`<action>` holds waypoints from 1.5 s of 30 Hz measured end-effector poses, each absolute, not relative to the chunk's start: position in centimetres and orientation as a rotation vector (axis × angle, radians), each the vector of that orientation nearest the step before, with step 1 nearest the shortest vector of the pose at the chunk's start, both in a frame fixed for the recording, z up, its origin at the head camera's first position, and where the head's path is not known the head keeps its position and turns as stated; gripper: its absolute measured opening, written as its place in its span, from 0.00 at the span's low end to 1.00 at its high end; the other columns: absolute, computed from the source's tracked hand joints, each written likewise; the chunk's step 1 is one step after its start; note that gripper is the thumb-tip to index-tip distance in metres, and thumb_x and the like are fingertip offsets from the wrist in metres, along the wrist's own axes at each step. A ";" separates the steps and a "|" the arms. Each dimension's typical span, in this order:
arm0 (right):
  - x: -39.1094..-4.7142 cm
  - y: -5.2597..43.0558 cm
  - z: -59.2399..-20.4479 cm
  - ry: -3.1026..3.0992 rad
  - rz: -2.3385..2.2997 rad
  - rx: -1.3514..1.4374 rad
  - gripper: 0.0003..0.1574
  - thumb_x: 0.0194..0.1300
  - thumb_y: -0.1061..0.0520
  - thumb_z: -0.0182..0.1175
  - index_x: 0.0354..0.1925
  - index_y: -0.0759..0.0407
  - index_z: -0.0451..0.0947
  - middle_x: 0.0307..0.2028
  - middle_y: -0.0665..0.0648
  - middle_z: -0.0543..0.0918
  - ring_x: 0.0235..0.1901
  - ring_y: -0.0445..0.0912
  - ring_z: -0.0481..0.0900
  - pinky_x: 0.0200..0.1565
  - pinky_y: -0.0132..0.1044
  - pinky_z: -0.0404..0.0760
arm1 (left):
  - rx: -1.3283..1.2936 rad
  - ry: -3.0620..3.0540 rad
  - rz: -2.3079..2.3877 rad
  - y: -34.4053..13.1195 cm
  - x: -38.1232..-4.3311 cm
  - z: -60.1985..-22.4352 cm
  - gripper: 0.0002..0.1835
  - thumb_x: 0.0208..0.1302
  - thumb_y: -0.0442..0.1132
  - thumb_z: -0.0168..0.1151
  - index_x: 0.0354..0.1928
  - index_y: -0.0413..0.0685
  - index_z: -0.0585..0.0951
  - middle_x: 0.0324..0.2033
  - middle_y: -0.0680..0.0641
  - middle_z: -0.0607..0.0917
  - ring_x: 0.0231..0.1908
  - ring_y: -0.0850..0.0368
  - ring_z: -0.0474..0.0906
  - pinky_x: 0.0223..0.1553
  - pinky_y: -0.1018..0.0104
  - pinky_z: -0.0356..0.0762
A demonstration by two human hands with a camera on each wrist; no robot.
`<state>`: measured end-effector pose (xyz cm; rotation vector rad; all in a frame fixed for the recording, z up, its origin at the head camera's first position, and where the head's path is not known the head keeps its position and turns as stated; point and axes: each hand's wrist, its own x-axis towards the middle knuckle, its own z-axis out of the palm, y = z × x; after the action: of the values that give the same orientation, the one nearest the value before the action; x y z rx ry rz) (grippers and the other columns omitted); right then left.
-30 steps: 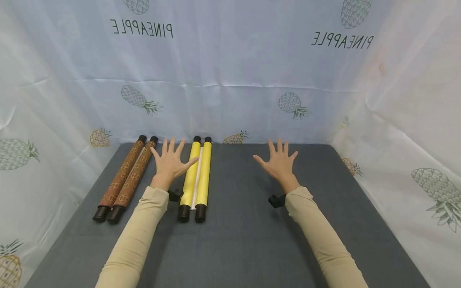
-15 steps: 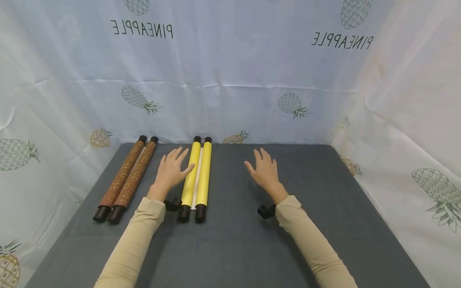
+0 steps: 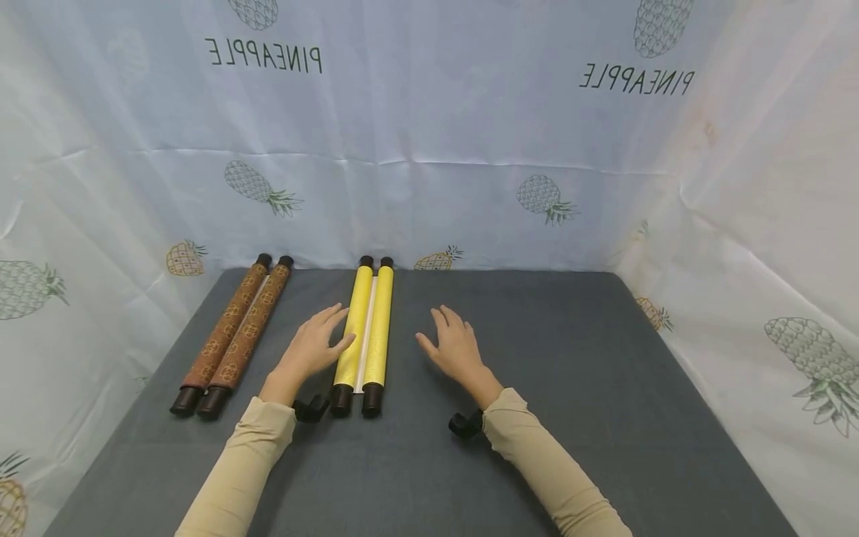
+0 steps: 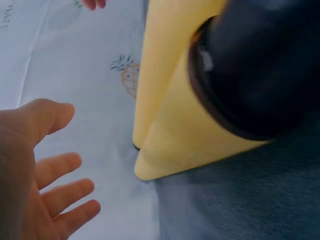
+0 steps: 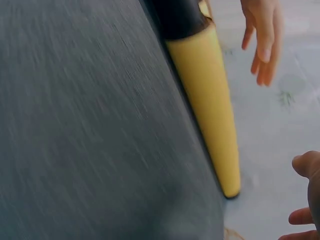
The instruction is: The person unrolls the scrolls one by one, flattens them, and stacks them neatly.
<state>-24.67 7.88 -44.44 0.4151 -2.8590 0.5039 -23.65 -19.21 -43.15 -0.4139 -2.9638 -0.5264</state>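
Head view: tan sleeves reach in from the near side over the dark table! Left hand, fingers relaxed, hovers at the yellow scroll's left; right hand, loose too, just right. Brown scroll lies farther left, pineapple-print curtain hanging far behind.

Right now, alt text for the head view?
A person's left grip and right grip, open and empty, flank a yellow double roll on a dark table; a brown patterned double roll lies farther left. Pineapple-print cloth hangs behind.
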 end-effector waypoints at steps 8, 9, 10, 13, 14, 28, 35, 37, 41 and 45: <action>-23.4 5.1 -45.7 -2.895 0.525 0.508 0.40 0.68 0.37 0.53 0.68 0.59 0.65 0.68 0.62 0.69 0.68 0.55 0.68 0.66 0.55 0.71 | -0.464 -3.037 -0.532 -19.4 -22.4 -44.0 0.35 0.69 0.53 0.54 0.71 0.40 0.63 0.72 0.34 0.62 0.70 0.32 0.60 0.67 0.33 0.58; -23.2 4.7 -45.9 -2.905 0.521 0.520 0.40 0.68 0.36 0.53 0.68 0.59 0.64 0.68 0.62 0.69 0.68 0.55 0.68 0.66 0.55 0.71 | -0.463 -3.044 -0.535 -19.4 -22.2 -44.1 0.35 0.69 0.53 0.54 0.71 0.40 0.63 0.72 0.34 0.61 0.70 0.32 0.60 0.67 0.33 0.58; -23.0 4.4 -46.0 -2.916 0.516 0.531 0.41 0.68 0.36 0.52 0.68 0.59 0.64 0.68 0.62 0.69 0.68 0.54 0.68 0.66 0.54 0.71 | -0.463 -3.051 -0.534 -19.4 -22.1 -44.2 0.35 0.69 0.53 0.55 0.71 0.40 0.63 0.72 0.34 0.62 0.70 0.32 0.60 0.67 0.33 0.59; -22.5 3.4 -46.4 -2.942 0.489 0.565 0.41 0.68 0.35 0.52 0.68 0.59 0.64 0.68 0.61 0.69 0.69 0.54 0.68 0.66 0.52 0.71 | -0.466 -3.047 -0.533 -19.4 -21.9 -44.6 0.35 0.68 0.52 0.56 0.70 0.39 0.64 0.71 0.34 0.62 0.69 0.31 0.61 0.66 0.32 0.60; -22.4 3.1 -46.4 -2.950 0.479 0.573 0.41 0.68 0.35 0.52 0.68 0.59 0.64 0.69 0.61 0.69 0.69 0.53 0.68 0.66 0.52 0.71 | -0.473 -3.041 -0.529 -19.4 -21.9 -44.7 0.35 0.68 0.52 0.56 0.70 0.39 0.64 0.71 0.34 0.63 0.69 0.31 0.61 0.66 0.33 0.61; -21.6 0.2 -46.8 -2.820 0.367 0.729 0.45 0.64 0.32 0.55 0.66 0.61 0.67 0.65 0.60 0.72 0.64 0.51 0.74 0.60 0.49 0.79 | -0.523 -3.043 -0.562 -20.0 -21.5 -45.9 0.36 0.67 0.53 0.57 0.69 0.38 0.65 0.71 0.33 0.63 0.68 0.31 0.62 0.65 0.34 0.62; -21.5 -0.2 -47.0 -2.853 0.330 0.742 0.43 0.63 0.36 0.59 0.67 0.60 0.66 0.68 0.60 0.69 0.68 0.51 0.69 0.61 0.49 0.78 | -0.523 -3.056 -0.571 -19.9 -21.3 -45.8 0.35 0.68 0.50 0.57 0.69 0.37 0.64 0.70 0.32 0.63 0.68 0.31 0.63 0.65 0.34 0.63; -21.5 -0.2 -47.0 -2.862 0.337 0.740 0.42 0.63 0.38 0.59 0.67 0.60 0.66 0.69 0.60 0.69 0.69 0.50 0.68 0.61 0.49 0.78 | -0.536 -3.046 -0.564 -19.9 -21.3 -45.7 0.34 0.68 0.49 0.57 0.69 0.37 0.65 0.70 0.33 0.64 0.68 0.32 0.63 0.65 0.35 0.63; -21.6 -0.1 -47.0 -2.879 0.345 0.745 0.40 0.64 0.41 0.58 0.67 0.59 0.65 0.71 0.58 0.66 0.71 0.49 0.66 0.63 0.49 0.76 | -0.590 -3.021 -0.544 -19.8 -21.2 -45.6 0.31 0.69 0.46 0.56 0.68 0.37 0.67 0.70 0.33 0.64 0.68 0.33 0.64 0.64 0.35 0.64; -21.6 0.0 -46.8 -2.906 0.382 0.773 0.38 0.64 0.44 0.57 0.68 0.58 0.65 0.73 0.57 0.63 0.73 0.49 0.62 0.66 0.52 0.72 | -0.627 -3.002 -0.542 -19.8 -21.1 -45.6 0.28 0.69 0.44 0.56 0.66 0.36 0.69 0.70 0.33 0.65 0.67 0.34 0.65 0.65 0.36 0.65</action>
<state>-21.56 0.02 -46.83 0.7732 -2.9060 0.3820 -21.09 -19.76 -45.60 -0.6270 -3.0019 -0.5421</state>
